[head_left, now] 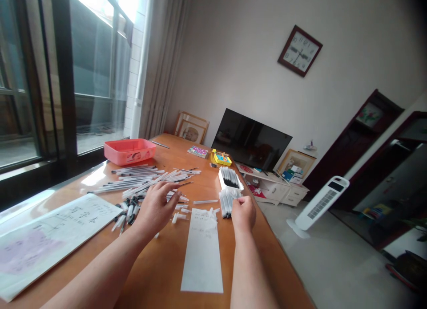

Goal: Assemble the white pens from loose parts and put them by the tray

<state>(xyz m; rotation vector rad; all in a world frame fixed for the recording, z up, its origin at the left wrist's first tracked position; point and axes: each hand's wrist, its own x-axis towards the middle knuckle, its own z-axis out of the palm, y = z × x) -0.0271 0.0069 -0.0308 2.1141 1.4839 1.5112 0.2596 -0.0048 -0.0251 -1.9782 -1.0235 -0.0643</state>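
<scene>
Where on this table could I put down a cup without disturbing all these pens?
Bare wood shows between the pink plastic tub and the colourful booklet, and between the long white paper strip and the left forearm. It's crowded around the left hand, where loose pens and pen parts lie scattered.

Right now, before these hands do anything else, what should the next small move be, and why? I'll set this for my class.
Probably the right hand should slide the bunch of clear pens into the white tray just beyond it. The bunch lies aligned, black ends together, like the pens already in the tray, while the left hand stays by the loose pens.
</scene>
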